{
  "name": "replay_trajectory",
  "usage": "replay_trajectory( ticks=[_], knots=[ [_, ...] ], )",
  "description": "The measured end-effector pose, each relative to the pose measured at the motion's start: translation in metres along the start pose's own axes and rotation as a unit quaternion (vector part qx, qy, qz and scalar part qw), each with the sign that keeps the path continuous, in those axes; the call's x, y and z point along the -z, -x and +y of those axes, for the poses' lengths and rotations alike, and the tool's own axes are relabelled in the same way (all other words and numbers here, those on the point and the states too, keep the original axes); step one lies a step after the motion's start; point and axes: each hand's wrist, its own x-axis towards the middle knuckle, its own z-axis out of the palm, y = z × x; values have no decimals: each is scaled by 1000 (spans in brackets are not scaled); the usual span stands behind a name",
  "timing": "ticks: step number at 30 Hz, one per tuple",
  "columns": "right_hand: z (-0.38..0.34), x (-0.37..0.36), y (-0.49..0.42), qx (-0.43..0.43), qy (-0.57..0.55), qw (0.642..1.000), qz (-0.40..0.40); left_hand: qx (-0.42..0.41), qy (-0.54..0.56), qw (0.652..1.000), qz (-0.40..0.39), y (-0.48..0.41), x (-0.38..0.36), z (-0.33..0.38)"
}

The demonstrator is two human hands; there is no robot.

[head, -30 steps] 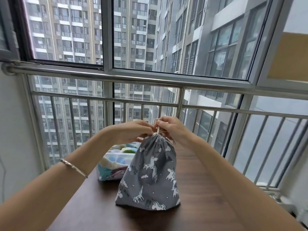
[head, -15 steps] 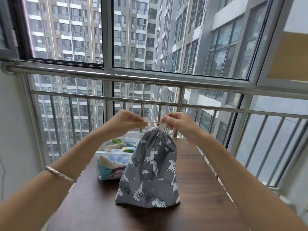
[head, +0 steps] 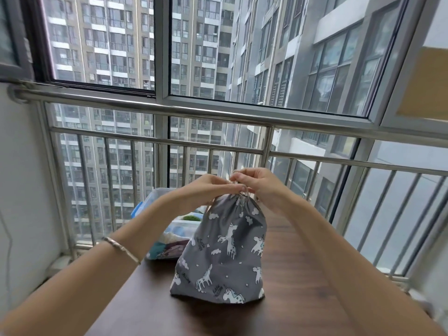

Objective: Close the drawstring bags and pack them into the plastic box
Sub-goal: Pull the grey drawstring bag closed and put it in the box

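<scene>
left hand [head: 206, 190], right hand [head: 264, 187]: fingers [head: 238, 177] pinching grey bag [head: 223, 251] drawstring [head: 243, 190] | plastic box [head: 155, 197] (behind): part-filled

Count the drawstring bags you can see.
1 for certain: the grey unicorn bag, upright on the table. Fabric in the plastic box behind it may be more bags, partly hidden.

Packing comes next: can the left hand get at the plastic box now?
Probably yes. The plastic box sits close under the left hand, beside the grey bag, with nothing between them; the hand is busy pinching the bag's drawstring, though.
</scene>
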Motion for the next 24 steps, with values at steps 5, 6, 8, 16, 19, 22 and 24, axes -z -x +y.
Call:
replay_trajectory(
  ticks=[5, 6, 8, 16, 19, 22, 24],
  knots=[
    [-3, 12, 4, -29, -63, 997, -40, -21, 39, 998, 49, -6, -8, 4],
    [-2, 14, 5, -34, -85, 995, -39, -24, 36, 997, 64, -8, -9, 3],
    [2, 16, 7, -25, -63, 998, -10, -27, 45, 993, 102, -8, -8, 2],
    [11, 2, 5, 142, 269, 949, 83, -62, -28, 992, 104, -2, -11, 3],
    [11, 0, 2, 92, 204, 973, 50, -77, -71, 990, 94, 1, -4, 5],
    [10, 2, -1, 1, 1, 1000, -18, -94, -139, 980, 105, 2, 3, 7],
    [11, 4, -4, -38, -83, 994, -67, -95, -175, 972, 123, 4, 6, 7]
  ],
)
